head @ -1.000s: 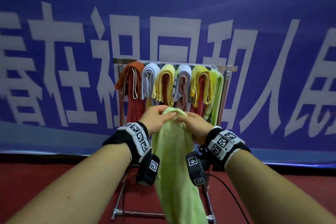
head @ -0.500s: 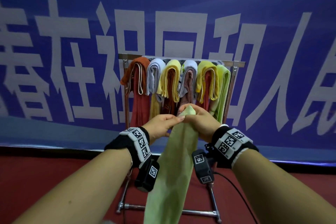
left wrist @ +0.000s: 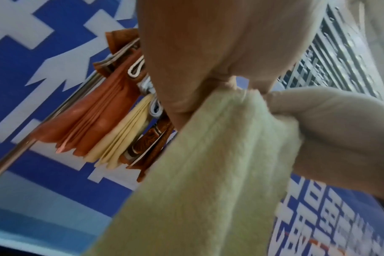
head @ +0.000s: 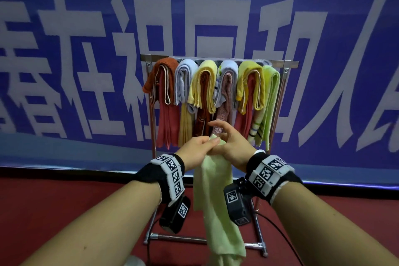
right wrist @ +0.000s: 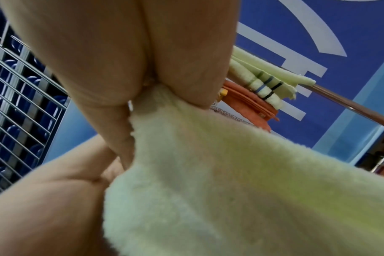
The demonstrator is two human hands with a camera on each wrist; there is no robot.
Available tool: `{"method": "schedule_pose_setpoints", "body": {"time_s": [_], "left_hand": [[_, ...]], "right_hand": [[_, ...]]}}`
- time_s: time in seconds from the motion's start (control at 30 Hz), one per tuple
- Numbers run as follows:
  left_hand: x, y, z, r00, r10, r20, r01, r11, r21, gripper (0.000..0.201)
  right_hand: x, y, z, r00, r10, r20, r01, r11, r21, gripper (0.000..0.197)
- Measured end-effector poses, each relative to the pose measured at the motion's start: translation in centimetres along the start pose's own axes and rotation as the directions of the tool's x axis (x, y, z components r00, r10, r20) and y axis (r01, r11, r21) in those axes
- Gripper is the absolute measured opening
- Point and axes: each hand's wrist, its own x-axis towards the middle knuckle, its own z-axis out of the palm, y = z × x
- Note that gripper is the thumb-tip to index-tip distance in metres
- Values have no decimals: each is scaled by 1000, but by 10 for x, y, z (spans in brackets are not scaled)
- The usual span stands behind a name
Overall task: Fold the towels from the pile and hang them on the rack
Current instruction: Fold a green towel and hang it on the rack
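Note:
A light green towel (head: 213, 196) hangs in a long narrow strip from both hands, in front of the metal rack (head: 289, 63). My left hand (head: 210, 141) pinches its top corner from the left. My right hand (head: 226, 143) holds the same top edge from the right, with its forefinger raised off the cloth. The left wrist view shows the towel (left wrist: 208, 173) gripped by my left hand (left wrist: 237, 84). In the right wrist view my right hand (right wrist: 151, 93) pinches the towel (right wrist: 230, 173). Several folded towels (head: 205, 84) in rust, grey, yellow and green hang over the rack's top bar.
A blue banner (head: 64, 49) with large white characters covers the wall behind the rack. The rack's base bar (head: 179, 238) rests on red floor (head: 43, 211). A dark cable (head: 278, 231) trails over the floor on the right.
The towel's top has been gathered from a wide fold into a narrow point between both hands. My right forefinger has lifted off the cloth. The view has shifted slightly.

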Motion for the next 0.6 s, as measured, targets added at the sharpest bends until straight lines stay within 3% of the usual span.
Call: {"method": "schedule_pose_setpoints", "body": {"time_s": [0.17,0.23,0.33,0.53,0.6], "left_hand": [[4,-8,-3,984,136,-112,-128,989,80,48],[5,-6,-4,977,153,-148,-150,988,33,34],[7,-4,-8,969,175,-176,-171,985,39,34],[6,-8,-5,988,136,-78,-142,987,-75,23],[4,-9,-2,987,145,-74,-151,985,-85,27]], "right_hand": [[2,7,-4,998,30,-52,-27,998,51,64],[0,15,-6,996,75,-56,-70,995,74,48],[-6,29,-12,989,146,-21,-144,987,76,26],[-11,33,-4,983,149,110,-162,979,121,33],[-10,27,2,993,110,52,-117,980,160,32]]}}
